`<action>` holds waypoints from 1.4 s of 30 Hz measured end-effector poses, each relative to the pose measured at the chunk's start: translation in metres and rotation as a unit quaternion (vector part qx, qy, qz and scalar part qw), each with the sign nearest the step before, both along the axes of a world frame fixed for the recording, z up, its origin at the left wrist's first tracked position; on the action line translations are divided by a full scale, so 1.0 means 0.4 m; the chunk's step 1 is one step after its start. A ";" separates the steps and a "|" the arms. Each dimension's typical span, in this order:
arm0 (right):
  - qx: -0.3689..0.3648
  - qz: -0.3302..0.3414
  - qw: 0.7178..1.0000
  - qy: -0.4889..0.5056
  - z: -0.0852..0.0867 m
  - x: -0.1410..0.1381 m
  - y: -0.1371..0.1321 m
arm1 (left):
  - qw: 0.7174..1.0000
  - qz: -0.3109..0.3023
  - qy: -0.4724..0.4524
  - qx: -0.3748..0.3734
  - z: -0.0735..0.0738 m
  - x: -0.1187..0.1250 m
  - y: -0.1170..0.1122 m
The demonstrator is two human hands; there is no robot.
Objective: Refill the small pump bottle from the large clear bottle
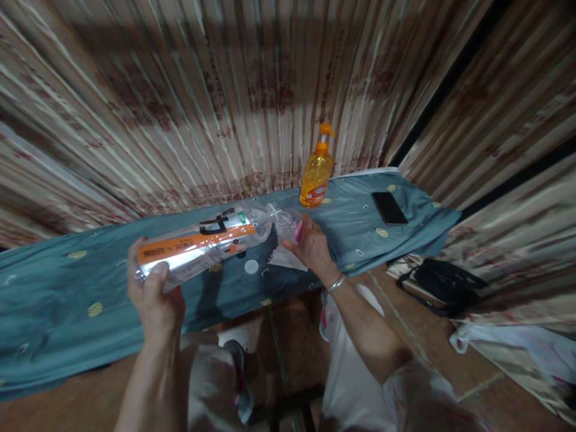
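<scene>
pump bottle (317, 175) on table (54, 288), phone (389, 207) right of it

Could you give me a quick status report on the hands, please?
Left hand grips clear bottle, tipped sideways. Right hand holds small clear container at its neck end. Pump dispenser, phone lie apart.

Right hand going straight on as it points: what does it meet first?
The bottle, whose neck the right hand holds. Beyond it lie only the blue cloth and probably the curtain; depth is unclear.

Striped curtains (270, 90), brown tiled floor (294, 342)
</scene>
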State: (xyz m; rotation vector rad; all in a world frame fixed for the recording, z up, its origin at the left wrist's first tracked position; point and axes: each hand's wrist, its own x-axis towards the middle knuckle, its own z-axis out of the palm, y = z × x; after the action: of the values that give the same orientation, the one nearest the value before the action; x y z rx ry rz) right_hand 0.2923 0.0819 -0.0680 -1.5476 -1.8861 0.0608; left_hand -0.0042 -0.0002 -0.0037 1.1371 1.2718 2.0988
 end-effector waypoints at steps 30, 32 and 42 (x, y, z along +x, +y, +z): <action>0.000 -0.013 1.000 -0.005 -0.007 -0.003 -0.004 | 0.999 0.028 -0.018 0.002 0.029 0.031 0.004; 0.002 -0.011 1.000 -0.002 -0.009 -0.004 -0.004 | 0.999 0.028 -0.031 -0.002 0.034 0.033 0.004; -0.007 -0.015 1.000 -0.003 0.002 -0.006 -0.008 | 0.999 0.022 -0.049 0.004 0.032 0.031 0.005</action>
State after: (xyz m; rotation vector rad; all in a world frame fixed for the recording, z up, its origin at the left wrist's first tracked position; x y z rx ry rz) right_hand 0.2901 0.0788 -0.0671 -1.5872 -1.8710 0.0563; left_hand 0.0081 0.0018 0.0091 1.0061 1.2536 2.1655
